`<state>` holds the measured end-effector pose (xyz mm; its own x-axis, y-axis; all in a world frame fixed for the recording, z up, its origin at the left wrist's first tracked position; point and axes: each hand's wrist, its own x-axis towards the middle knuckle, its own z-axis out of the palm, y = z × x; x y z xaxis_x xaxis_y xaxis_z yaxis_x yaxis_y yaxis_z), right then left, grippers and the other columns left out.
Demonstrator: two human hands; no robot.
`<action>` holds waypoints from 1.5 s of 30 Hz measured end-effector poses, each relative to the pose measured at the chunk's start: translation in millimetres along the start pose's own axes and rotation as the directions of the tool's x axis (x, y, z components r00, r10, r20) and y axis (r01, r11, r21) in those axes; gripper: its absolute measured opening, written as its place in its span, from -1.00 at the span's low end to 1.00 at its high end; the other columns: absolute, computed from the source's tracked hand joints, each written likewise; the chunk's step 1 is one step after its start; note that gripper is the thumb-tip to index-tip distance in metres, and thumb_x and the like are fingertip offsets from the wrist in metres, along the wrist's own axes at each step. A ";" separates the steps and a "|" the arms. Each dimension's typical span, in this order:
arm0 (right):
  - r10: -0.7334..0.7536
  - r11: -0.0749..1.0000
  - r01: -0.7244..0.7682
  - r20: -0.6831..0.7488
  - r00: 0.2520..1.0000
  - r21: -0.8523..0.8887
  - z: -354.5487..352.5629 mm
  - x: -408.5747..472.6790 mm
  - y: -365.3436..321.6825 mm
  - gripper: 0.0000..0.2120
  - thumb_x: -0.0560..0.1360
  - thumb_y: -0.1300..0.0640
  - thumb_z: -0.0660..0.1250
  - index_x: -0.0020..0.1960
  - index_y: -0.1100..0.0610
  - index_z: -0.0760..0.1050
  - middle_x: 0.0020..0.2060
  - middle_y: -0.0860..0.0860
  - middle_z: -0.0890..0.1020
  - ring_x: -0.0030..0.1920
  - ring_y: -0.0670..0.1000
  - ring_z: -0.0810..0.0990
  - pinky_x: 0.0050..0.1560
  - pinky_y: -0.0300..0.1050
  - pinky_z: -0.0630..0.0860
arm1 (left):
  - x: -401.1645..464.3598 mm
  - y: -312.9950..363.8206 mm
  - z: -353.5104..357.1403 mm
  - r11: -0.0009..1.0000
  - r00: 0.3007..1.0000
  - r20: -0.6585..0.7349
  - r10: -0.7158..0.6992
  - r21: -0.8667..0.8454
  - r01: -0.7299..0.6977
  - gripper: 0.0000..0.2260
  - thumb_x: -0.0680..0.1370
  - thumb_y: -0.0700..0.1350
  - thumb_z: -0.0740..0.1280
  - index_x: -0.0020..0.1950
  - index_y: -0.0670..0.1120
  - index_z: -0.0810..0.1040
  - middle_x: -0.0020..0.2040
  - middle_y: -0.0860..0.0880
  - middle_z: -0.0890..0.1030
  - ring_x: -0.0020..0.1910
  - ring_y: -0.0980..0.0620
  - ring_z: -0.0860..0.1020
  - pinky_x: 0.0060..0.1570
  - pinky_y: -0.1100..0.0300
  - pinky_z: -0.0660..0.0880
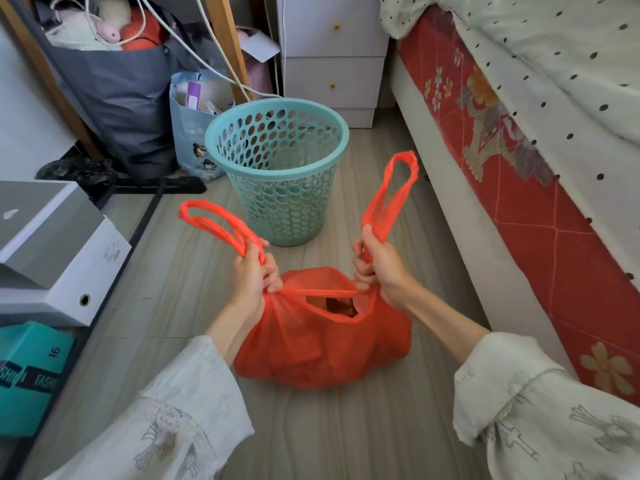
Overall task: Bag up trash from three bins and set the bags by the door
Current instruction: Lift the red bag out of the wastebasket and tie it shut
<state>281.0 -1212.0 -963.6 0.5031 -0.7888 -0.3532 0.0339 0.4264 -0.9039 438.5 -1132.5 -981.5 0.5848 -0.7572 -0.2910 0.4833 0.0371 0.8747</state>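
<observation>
A full orange-red plastic bag point(322, 348) sits on the wooden floor in front of me, its mouth partly open with brown trash showing inside. My left hand point(254, 277) grips the bag's left handle, whose loop sticks up to the left. On the other side, my right hand point(379, 266) grips the right handle, and that loop stands up above it. The bag's rim is pulled taut between the two hands. Just behind the bag stands a teal perforated bin point(277, 168), upright on the floor.
A bed with a red patterned mattress point(512, 188) runs along the right. White drawers point(332, 57) stand at the back. To the left are grey and teal boxes point(52, 251), a dark fabric bag point(114, 95) and a light blue shopping bag point(194, 133).
</observation>
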 end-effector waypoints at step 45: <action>0.199 0.973 -0.212 0.133 0.971 0.089 -0.4 5.3 2.7 -0.42 0.58 -0.21 -0.14 -0.24 0.12 0.47 -0.71 -0.10 0.18 -0.70 -0.16 0.16 -0.58 -0.40 0.12 | -9.5 -4.1 8.0 0.533 0.902 0.405 -0.150 0.801 -0.271 -0.70 0.58 -0.01 0.16 -0.35 -0.02 0.39 -0.44 0.03 0.34 -0.49 0.14 0.33 -0.50 0.31 0.28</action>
<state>283.4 -1215.2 -968.1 0.6100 -0.6221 -0.4908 0.0032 0.6213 -0.7835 425.8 -1130.7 -979.2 0.1909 -0.9526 -0.2371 -0.4225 -0.2977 0.8561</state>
